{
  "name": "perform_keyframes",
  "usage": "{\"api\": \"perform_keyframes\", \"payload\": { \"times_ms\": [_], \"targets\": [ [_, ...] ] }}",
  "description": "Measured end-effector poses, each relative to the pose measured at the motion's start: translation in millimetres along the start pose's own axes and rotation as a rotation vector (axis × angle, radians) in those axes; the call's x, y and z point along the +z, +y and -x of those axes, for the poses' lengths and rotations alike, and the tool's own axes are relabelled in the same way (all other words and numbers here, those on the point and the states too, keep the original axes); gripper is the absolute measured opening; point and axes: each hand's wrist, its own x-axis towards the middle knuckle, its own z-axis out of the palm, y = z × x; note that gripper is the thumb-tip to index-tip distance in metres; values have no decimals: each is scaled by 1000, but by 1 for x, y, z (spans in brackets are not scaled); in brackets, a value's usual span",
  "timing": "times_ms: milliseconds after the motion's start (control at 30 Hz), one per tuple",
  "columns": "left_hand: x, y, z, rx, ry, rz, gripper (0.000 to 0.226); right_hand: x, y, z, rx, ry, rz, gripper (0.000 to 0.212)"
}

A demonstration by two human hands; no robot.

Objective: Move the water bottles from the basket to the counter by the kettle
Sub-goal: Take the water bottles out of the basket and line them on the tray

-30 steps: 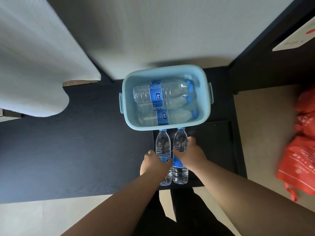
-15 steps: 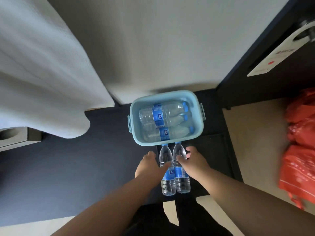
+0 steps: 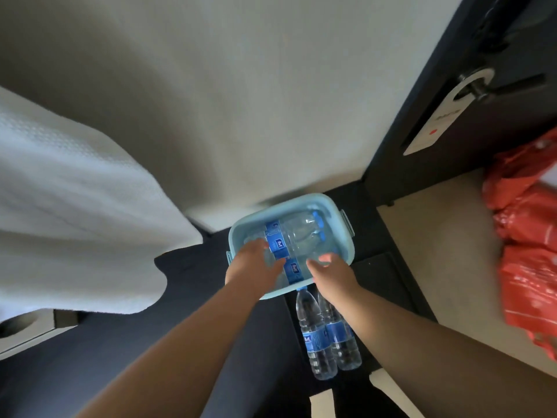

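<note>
Two bottles (image 3: 315, 334) stand just before basket (image 3: 338, 235).

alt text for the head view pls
The left hand and right hand reach, fingers spread, into a light blue basket of water bottles lying on their sides. Two more bottles sit side by side on the dark surface beside it, caps toward the basket.

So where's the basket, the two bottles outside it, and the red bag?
Basket (image 3: 346, 239), head view: its right rim.
Two bottles (image 3: 315, 342), head view: left one's blue label.
Red bag (image 3: 530, 282), head view: its middle.
</note>
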Motion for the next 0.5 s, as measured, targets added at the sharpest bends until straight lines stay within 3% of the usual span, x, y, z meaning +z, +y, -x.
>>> {"api": "perform_keyframes", "payload": {
  "times_ms": [167, 267, 333, 500],
  "targets": [
    [-3, -4, -41, 78, -54, -140, 74, 45, -20, -21, 211, 54, -271, 47],
    [-1, -11, -67, 149, -100, -186, 78, 62, -31, -34, 331, 170, -385, 54],
    [3, -15, -81, 192, -121, -218, 78, 68, -35, -42, 368, 238, -341, 64],
    [14, -21, -107, 260, -166, -280, 70, 77, -39, -70, 517, 212, -251, 86]
  ]
}}
